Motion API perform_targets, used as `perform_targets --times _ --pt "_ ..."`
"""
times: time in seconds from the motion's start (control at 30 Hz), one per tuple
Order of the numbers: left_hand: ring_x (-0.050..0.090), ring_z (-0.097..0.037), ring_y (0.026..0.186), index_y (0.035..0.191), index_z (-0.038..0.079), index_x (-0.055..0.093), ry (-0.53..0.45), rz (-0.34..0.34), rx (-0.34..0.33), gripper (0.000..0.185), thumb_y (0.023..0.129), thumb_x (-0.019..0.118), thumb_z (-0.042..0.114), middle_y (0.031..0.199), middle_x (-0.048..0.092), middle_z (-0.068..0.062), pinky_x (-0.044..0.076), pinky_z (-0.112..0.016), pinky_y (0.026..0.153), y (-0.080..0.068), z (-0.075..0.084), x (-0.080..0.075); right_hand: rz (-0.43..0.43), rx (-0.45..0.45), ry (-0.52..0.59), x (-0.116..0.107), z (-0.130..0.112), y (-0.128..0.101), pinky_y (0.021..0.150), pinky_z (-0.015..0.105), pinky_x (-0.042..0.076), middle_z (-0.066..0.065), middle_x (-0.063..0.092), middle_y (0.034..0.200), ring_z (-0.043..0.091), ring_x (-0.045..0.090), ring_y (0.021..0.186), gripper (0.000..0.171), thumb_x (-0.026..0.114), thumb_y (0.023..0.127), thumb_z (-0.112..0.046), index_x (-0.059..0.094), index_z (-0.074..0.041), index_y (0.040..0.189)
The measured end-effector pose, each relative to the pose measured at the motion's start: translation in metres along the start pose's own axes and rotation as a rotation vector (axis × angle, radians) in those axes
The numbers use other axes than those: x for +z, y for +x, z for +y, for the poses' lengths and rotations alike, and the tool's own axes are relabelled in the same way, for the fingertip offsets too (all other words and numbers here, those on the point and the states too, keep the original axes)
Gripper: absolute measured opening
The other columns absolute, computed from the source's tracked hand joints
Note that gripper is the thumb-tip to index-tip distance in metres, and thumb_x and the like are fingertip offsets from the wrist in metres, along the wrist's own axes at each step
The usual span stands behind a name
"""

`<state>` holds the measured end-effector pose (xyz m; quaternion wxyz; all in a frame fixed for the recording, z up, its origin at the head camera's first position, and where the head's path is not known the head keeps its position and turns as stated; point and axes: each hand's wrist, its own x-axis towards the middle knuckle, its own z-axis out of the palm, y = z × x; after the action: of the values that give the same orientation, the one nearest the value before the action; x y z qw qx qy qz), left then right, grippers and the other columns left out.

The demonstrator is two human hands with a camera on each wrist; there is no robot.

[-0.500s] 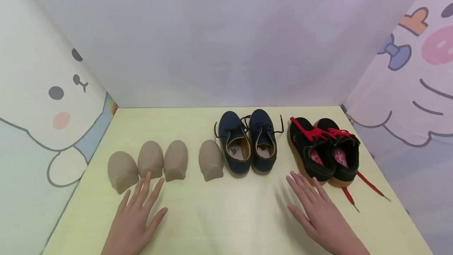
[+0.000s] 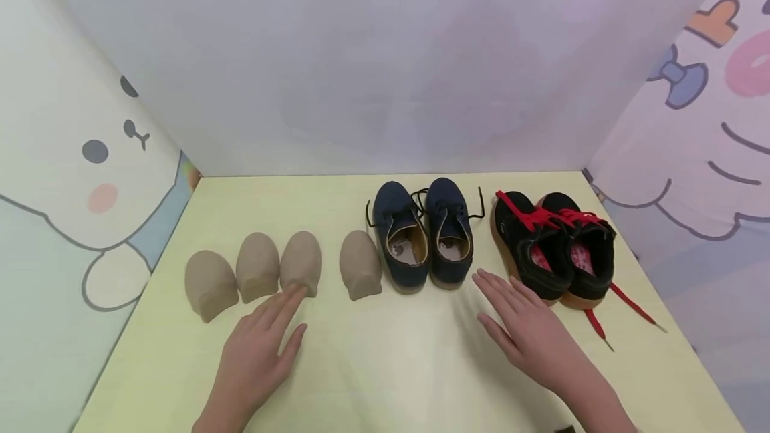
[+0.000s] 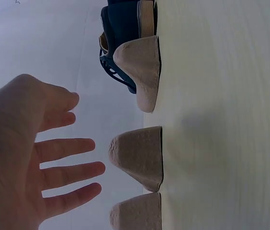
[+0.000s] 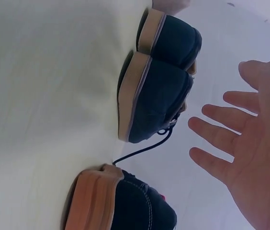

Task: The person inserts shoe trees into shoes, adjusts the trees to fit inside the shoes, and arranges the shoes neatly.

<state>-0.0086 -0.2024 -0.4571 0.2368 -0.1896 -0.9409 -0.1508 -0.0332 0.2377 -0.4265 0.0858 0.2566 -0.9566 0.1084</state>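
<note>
My left hand hovers over the table with its fingers extended, holding nothing. In the head view its fingertips overlap the near end of a beige molded shoe insert, and the left wrist view shows them apart from the inserts. My right hand, fingers straight and thumb spread, hangs in front of the gap between a navy lace-up shoe and a black shoe with red laces. In the right wrist view it holds nothing and stays apart from the navy shoes.
Several beige inserts line up at the left, among them one insert at the end and another beside the navy pair. Red laces trail across the table at the right. A pale wall stands behind; cartoon-printed panels flank both sides.
My left hand has moved right, from before the left inserts to before the third one. My right hand has shifted slightly left and up. The shoes and inserts keep their places.
</note>
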Motion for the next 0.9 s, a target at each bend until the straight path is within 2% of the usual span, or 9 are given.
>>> perform_targets --times 0.1,0.2,0.23,0.27,0.33,0.47,0.57,0.73,0.9 --pt "0.065 -0.033 0.126 0.142 0.012 0.063 -0.030 -0.022 0.005 0.053 0.091 0.073 0.021 0.141 0.067 -0.009 0.057 -0.051 0.085 0.008 0.004 0.006 0.052 -0.047 0.005 0.002 0.002 0.010 0.131 0.028 0.018 0.002 0.057 0.156 0.024 0.059 0.139 0.060 0.064 0.104 -0.035 0.046 -0.018 0.158" --pt "0.064 -0.033 0.127 0.138 0.011 0.065 -0.058 -0.051 0.010 0.052 0.088 0.077 0.016 0.138 0.068 -0.012 0.057 -0.052 0.090 0.017 0.009 0.013 0.123 -0.115 0.021 0.005 0.004 0.021 0.114 0.044 0.048 0.005 0.063 0.148 0.026 0.065 0.130 0.048 0.052 0.110 -0.040 0.057 -0.013 0.150" --pt "0.064 -0.033 0.126 0.138 0.011 0.065 -0.070 -0.058 0.014 0.051 0.089 0.078 0.015 0.137 0.068 -0.012 0.057 -0.052 0.090 0.021 0.010 0.016 0.138 -0.135 0.020 0.005 0.005 0.025 0.107 0.048 0.052 0.005 0.065 0.146 0.027 0.066 0.128 0.048 0.046 0.111 -0.042 0.060 -0.012 0.147" --pt "0.064 -0.033 0.126 0.138 0.011 0.065 -0.078 -0.066 0.018 0.051 0.089 0.078 0.015 0.138 0.067 -0.013 0.057 -0.052 0.091 0.024 0.012 0.019 0.152 -0.156 0.025 0.006 0.005 0.029 0.102 0.050 0.055 0.007 0.066 0.144 0.028 0.067 0.125 0.045 0.050 0.110 -0.038 0.062 -0.011 0.143" --pt "0.063 -0.033 0.127 0.139 0.011 0.064 -0.090 -0.086 0.024 0.050 0.091 0.077 0.015 0.140 0.066 -0.013 0.056 -0.051 0.096 0.029 0.015 0.025 0.159 -0.177 0.033 0.006 0.006 0.037 0.096 0.048 0.058 0.007 0.068 0.141 0.028 0.068 0.122 0.039 0.057 0.108 -0.033 0.066 -0.011 0.139" --pt "0.063 -0.034 0.128 0.138 0.011 0.064 -0.078 -0.130 0.026 0.047 0.093 0.076 0.016 0.143 0.065 -0.015 0.056 -0.050 0.100 0.042 0.023 0.034 0.184 -0.219 0.027 0.004 0.005 0.053 0.092 0.046 0.059 0.009 0.071 0.133 0.028 0.068 0.117 0.041 0.078 0.091 -0.014 0.070 -0.009 0.131" --pt "0.063 -0.034 0.128 0.137 0.010 0.065 -0.065 -0.139 0.029 0.047 0.093 0.077 0.016 0.143 0.064 -0.015 0.056 -0.050 0.101 0.051 0.028 0.038 0.196 -0.252 0.022 0.003 0.005 0.063 0.093 0.046 0.059 0.010 0.071 0.133 0.029 0.068 0.118 0.042 0.079 0.088 -0.010 0.072 -0.008 0.129" --pt "0.062 -0.035 0.128 0.139 0.009 0.063 -0.063 -0.135 0.037 0.050 0.092 0.078 0.015 0.142 0.064 -0.017 0.055 -0.049 0.102 0.063 0.032 0.047 0.185 -0.285 0.010 0.001 0.004 0.077 0.096 0.045 0.058 0.011 0.070 0.137 0.029 0.068 0.120 0.035 0.071 0.098 -0.016 0.070 -0.009 0.132" --pt "0.061 -0.035 0.127 0.142 0.010 0.061 -0.060 -0.165 0.023 0.054 0.091 0.080 0.015 0.143 0.062 -0.019 0.057 -0.050 0.097 0.071 0.037 0.053 0.185 -0.289 -0.001 0.000 0.000 0.092 0.096 0.046 0.058 0.012 0.070 0.135 0.030 0.067 0.120 0.033 0.074 0.095 -0.014 0.072 -0.009 0.128"
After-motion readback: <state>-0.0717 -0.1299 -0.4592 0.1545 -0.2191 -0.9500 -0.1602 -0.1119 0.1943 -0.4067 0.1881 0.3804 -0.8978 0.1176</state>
